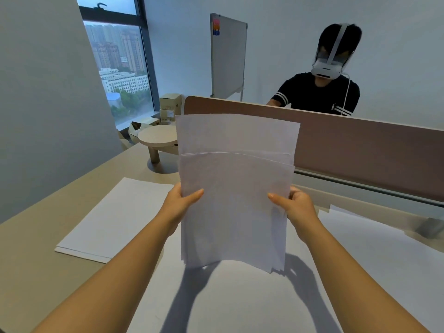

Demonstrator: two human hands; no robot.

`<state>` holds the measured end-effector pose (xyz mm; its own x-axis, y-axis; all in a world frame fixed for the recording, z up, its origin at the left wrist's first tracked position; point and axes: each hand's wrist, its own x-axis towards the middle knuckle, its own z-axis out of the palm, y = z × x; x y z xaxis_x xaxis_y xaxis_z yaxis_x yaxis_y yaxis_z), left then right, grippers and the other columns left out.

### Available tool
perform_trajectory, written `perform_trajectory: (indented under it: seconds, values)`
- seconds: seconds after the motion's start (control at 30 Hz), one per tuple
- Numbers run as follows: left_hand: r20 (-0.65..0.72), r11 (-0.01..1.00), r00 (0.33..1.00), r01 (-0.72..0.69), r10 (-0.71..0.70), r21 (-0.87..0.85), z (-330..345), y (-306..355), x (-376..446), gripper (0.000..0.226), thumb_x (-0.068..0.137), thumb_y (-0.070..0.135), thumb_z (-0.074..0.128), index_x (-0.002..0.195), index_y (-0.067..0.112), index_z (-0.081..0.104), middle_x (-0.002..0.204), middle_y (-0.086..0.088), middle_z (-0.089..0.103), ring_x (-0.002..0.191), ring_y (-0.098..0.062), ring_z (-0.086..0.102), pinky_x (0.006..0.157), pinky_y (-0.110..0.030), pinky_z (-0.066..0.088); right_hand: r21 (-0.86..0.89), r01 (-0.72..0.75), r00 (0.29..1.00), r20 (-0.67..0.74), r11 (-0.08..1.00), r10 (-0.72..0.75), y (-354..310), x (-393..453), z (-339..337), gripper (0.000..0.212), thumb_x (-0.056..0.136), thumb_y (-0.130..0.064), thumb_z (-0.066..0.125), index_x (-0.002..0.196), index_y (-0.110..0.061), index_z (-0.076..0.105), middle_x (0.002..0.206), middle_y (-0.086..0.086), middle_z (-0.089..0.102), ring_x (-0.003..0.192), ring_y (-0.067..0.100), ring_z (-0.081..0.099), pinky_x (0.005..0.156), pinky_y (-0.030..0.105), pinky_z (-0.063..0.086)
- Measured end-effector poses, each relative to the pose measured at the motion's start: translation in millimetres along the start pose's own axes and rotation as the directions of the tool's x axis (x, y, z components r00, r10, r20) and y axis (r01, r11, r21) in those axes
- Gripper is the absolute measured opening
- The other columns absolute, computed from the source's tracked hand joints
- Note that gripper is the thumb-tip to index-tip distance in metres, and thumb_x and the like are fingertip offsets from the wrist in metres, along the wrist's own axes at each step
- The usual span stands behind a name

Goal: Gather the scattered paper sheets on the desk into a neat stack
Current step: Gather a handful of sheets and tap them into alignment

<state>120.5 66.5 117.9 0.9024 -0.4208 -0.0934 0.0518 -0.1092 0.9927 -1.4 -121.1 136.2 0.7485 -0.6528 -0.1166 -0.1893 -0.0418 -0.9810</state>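
Matt white paper sheets [234, 200], smooth matt desk [31, 236], and a seemingly cloth-covered divider [360, 145].

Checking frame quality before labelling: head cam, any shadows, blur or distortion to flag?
Head view: the held sheets and both forearms cast a hard dark shadow on the paper lying on the desk; wide-angle bowing bends the divider; the window is hazy, not blown out; left hand and right hand are sharp.

A divider panel [360, 150] walls off the far edge of the surface [36, 236], blocking reach beyond it. At far left a small round stand [157, 138] occupies the corner. Bare surface runs along the left edge, beside the sheets lying at left [115, 219]. More sheets cover the near middle [240, 304] and right [384, 255].
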Motion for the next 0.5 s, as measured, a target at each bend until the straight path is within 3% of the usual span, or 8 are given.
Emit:
perform_trajectory:
  seconds: [0.13,0.23,0.3,0.5]
  values:
    - [0.059,0.992,0.991,0.120,-0.119,-0.023,-1.5,-26.2,-2.7,0.044,0.085,0.009,0.061,0.127,0.009,0.048,0.114,-0.009,0.061,0.106,-0.030,0.058,0.094,-0.044,0.048,0.047,-0.113,0.992,0.055,0.993,0.110,20.7,-3.3,5.5,0.036,0.084,-0.007,0.063,0.118,-0.003,0.055,0.114,0.012,0.060,0.097,0.027,0.054,0.091,0.040,0.045]
    - [0.050,0.982,0.991,0.128,-0.123,-0.139,2.9,-30.5,-1.1,0.038,0.086,-0.002,0.056,0.123,0.003,0.051,0.102,-0.006,0.063,0.087,-0.020,0.061,0.086,-0.037,0.050,0.099,-0.092,0.995,0.045,0.991,0.088,21.1,-3.3,13.7,0.032,0.084,-0.004,0.063,0.115,-0.005,0.056,0.106,0.008,0.059,0.093,0.026,0.054,0.086,0.037,0.046]
    - [0.029,0.980,0.994,0.108,-0.104,-0.169,5.9,-24.5,1.8,0.034,0.088,-0.003,0.052,0.122,0.001,0.051,0.106,-0.007,0.061,0.083,-0.016,0.060,0.087,-0.037,0.045,0.131,-0.062,0.998,0.014,0.989,0.061,15.4,-1.7,15.6,0.034,0.084,-0.005,0.063,0.117,-0.003,0.055,0.103,0.005,0.056,0.093,0.025,0.053,0.084,0.035,0.045]
    - [0.065,0.994,0.998,0.030,-0.023,-0.102,-3.4,-1.4,6.9,0.035,0.085,0.002,0.058,0.119,0.009,0.052,0.111,-0.010,0.062,0.099,-0.029,0.060,0.088,-0.042,0.049,0.109,0.027,1.000,0.000,0.994,-0.027,-0.9,1.3,8.6,0.034,0.082,-0.006,0.065,0.115,-0.004,0.057,0.103,0.006,0.060,0.098,0.028,0.058,0.086,0.036,0.047]
